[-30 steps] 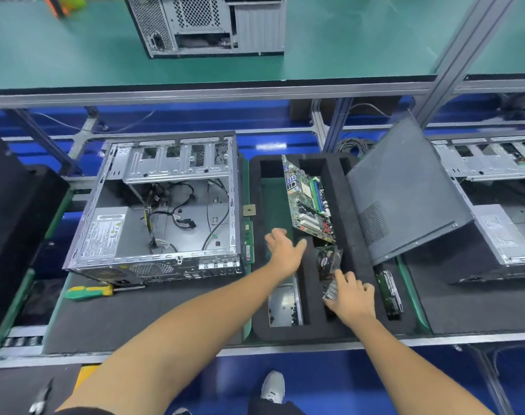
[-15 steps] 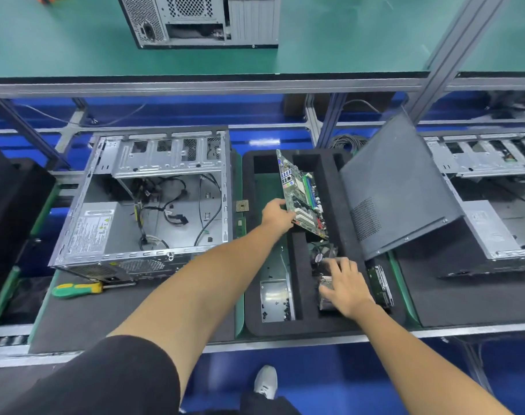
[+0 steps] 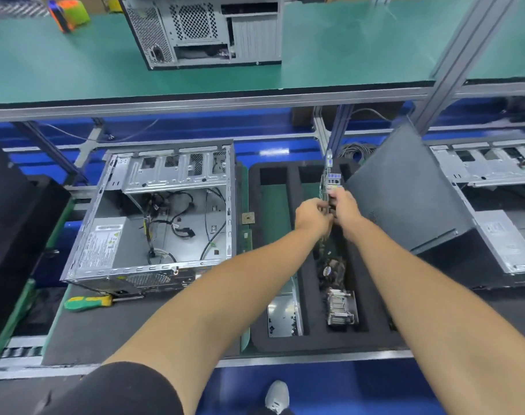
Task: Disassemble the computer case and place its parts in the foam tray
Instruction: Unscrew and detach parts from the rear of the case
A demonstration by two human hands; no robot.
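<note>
The open computer case [image 3: 153,223] lies on its side at the left, with loose cables and a power supply inside. To its right sits the black foam tray [image 3: 297,333]. A green motherboard [image 3: 330,175] stands on edge in the tray's right slot. My left hand [image 3: 312,215] grips its left face and my right hand [image 3: 343,205] grips its right face, both at the board's upper edge. A fan [image 3: 333,272] and a heatsink [image 3: 342,307] lie in the same slot nearer me. A metal plate [image 3: 282,316] lies in the left slot.
A grey side panel [image 3: 405,193] leans over the tray's right edge. A green-handled screwdriver [image 3: 89,302] lies in front of the case. A CPU chip [image 3: 248,218] and a memory stick [image 3: 245,241] sit between case and tray. Another case [image 3: 495,205] lies at right.
The motherboard went from leaning to standing on edge. My left hand reached up to it, and my right hand left the heatsink and rose to grip the board too.
</note>
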